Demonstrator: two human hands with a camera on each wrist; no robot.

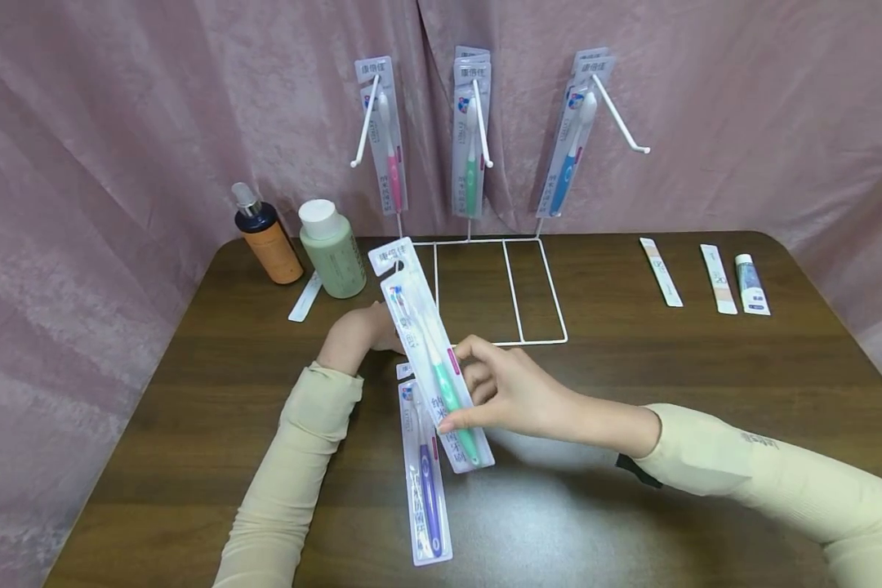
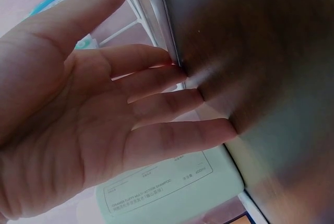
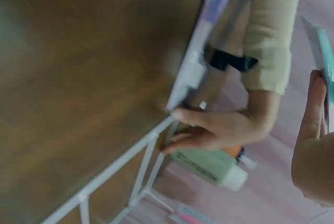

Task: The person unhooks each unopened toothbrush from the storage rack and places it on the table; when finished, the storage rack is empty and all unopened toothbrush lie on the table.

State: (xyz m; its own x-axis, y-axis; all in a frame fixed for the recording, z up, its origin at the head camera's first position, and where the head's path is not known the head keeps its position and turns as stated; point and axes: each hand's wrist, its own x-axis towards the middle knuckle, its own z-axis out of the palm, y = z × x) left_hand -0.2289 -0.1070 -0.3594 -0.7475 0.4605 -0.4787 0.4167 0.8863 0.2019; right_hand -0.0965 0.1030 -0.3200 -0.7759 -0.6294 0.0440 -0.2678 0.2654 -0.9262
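My right hand (image 1: 514, 388) pinches a packaged green toothbrush (image 1: 429, 351) by its lower part and holds it tilted above the table. Beneath it, a packaged purple toothbrush (image 1: 425, 482) lies on the table, its upper part partly covered. Just past that package's top end is my left hand (image 1: 356, 331), half hidden in the head view. Seen in the left wrist view, its fingers (image 2: 172, 98) are nearly straight, with their tips on the tabletop. The white wire rack (image 1: 518, 302) stands right beside this hand.
Packaged pink (image 1: 385, 139), green (image 1: 470, 139) and blue (image 1: 575, 139) toothbrushes hang on the rack's hooks. Behind the left hand stand a green bottle (image 1: 334, 253) and an orange pump bottle (image 1: 270, 245). Thin sachets (image 1: 661, 273) and a toothpaste tube (image 1: 751, 286) lie at the back right.
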